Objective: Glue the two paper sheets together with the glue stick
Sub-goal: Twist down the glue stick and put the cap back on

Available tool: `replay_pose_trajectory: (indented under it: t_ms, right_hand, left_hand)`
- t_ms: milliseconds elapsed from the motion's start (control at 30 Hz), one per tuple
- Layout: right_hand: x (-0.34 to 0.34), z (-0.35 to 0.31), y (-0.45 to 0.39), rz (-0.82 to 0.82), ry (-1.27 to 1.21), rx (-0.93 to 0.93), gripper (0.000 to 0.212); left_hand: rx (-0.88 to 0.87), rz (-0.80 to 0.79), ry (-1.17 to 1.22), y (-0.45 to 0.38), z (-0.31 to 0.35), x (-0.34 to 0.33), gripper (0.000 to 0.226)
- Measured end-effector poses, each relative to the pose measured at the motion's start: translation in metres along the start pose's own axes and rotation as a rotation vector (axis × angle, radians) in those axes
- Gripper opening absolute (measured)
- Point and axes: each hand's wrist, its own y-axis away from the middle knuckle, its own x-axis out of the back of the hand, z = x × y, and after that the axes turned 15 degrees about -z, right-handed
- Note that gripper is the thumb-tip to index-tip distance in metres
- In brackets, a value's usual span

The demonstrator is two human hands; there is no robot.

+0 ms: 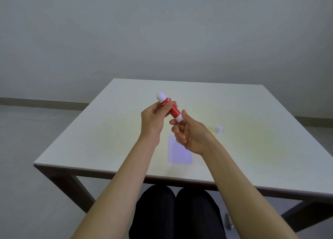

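Winding the glue up before spreading

We hold the glue stick (pixel 170 107) above the tabletop (pixel 252 109), left hand (pixel 155 118) gripping its red barrel, right hand (pixel 189 132) fingers pinching the base knob; its cap (pixel 218 128) stands aside. Next, we judge, it goes down onto the pale paper (pixel 178 155) below.

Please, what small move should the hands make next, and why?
Probably bring the glue stick down to the paper. Its cap already stands on the table, the white glue end shows, and the left hand and right hand hold it above the paper.
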Motion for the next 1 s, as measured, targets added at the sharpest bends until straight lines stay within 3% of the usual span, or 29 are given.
replay_pose_trajectory:
  t_ms: [67,167,267,333,400,467,533,633,667,800,900,1000]
  right_hand:
    - [0.0,0.003,-0.002,0.062,0.131,0.133,0.037]
    - [-0.002,0.018,-0.007,0.354,0.813,0.507,0.011]
    - [0.008,0.028,-0.008,0.674,1.516,0.822,0.009]
    - [0.019,0.026,-0.009,0.809,1.858,0.924,0.014]
    - [0.019,0.025,-0.009,0.769,1.709,0.767,0.025]
    - [0.009,0.022,-0.009,0.542,1.11,0.429,0.041]
    - [0.008,0.014,-0.008,0.247,0.557,0.208,0.047]
    - [0.015,0.003,-0.004,0.004,0.301,0.133,0.043]
    - [0.015,0.004,-0.004,0.019,0.352,0.164,0.036]
    - [0.016,0.016,-0.01,0.282,1.004,0.349,0.013]
    - [0.04,0.014,-0.006,0.424,1.127,0.319,0.04]
    - [0.092,0.009,0.006,0.827,1.616,-0.022,0.055]
  left_hand:
    - [-0.001,0.004,0.017,-0.001,0.0,0.0,0.01]
    - [0.012,0.008,0.046,-0.003,0.001,-0.001,0.017]
    - [0.012,-0.017,0.026,-0.002,-0.001,-0.005,0.017]
    - [0.013,0.0,0.044,-0.001,-0.003,-0.005,0.015]
    - [0.024,0.028,0.052,-0.002,-0.004,-0.004,0.012]
    - [0.031,0.042,0.048,-0.003,-0.003,-0.003,0.01]
    - [0.022,0.04,0.041,-0.005,-0.003,-0.001,0.011]
    - [0.028,0.031,0.03,-0.006,-0.004,0.002,0.008]
    - [0.036,0.032,0.03,-0.006,-0.004,0.003,0.009]
    - [0.053,0.067,0.02,-0.005,-0.005,0.005,0.009]
    - [0.059,0.078,-0.097,-0.008,-0.005,0.012,0.006]
    - [0.164,-0.016,-0.384,-0.01,-0.004,0.025,0.011]
